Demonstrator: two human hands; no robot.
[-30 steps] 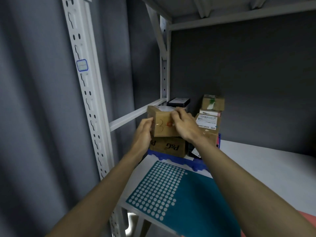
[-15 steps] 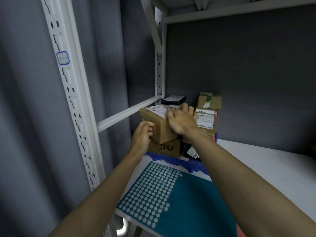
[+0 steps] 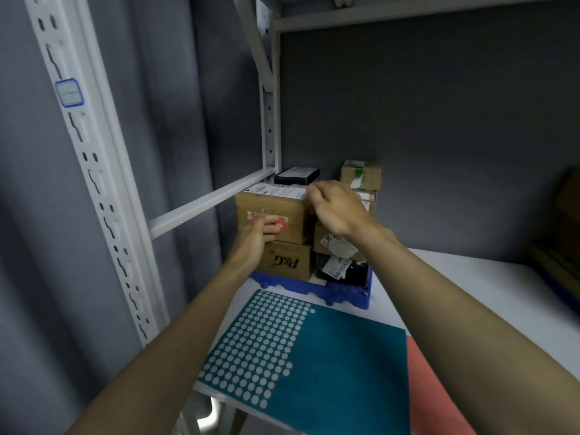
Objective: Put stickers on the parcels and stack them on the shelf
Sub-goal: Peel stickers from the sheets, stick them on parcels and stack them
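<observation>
At the shelf's (image 3: 470, 287) back-left corner, our parcel (image 3: 282, 215) sat atop the stack. Our left hand (image 3: 251, 243), nearer, pressed the red sticker (image 3: 281, 223) on its front; right hand (image 3: 335, 208), loosely curled, gripped nothing.

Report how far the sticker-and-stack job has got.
Done: several parcels stand stacked on the blue tray at the shelf's back corner. In hand: the top box sits on the P&G box; the left hand touches a red sticker on its front, the right hand is at its top edge. Left: the teal sheet holds many dots.
</observation>
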